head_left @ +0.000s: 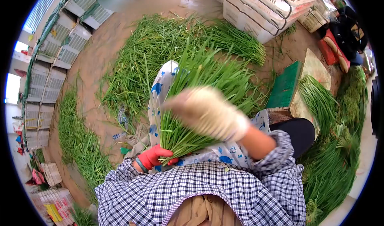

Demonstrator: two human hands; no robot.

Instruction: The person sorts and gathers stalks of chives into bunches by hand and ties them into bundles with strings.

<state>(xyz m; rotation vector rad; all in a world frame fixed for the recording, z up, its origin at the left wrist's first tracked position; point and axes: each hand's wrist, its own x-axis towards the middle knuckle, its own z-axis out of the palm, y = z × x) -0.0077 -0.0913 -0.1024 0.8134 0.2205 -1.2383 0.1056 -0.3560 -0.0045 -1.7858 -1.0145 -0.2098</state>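
Observation:
A bundle of long green stalks (208, 82) lies over my lap, on a white apron with blue prints (155, 90). My left hand (154, 157), in a red glove, is closed round the lower ends of the stalks. Over the middle of the bundle is my right hand (208, 113) in a cream glove, smeared by motion; its fingers cannot be made out.
Loose green stalks (132, 66) cover the floor ahead, with another heap (80, 134) at left. White crates (256, 14) stand at the top right. A green-sided board (285, 85) holds a small bunch (318, 98); more stalks (336, 178) are piled at right. Crates (42, 82) line the left.

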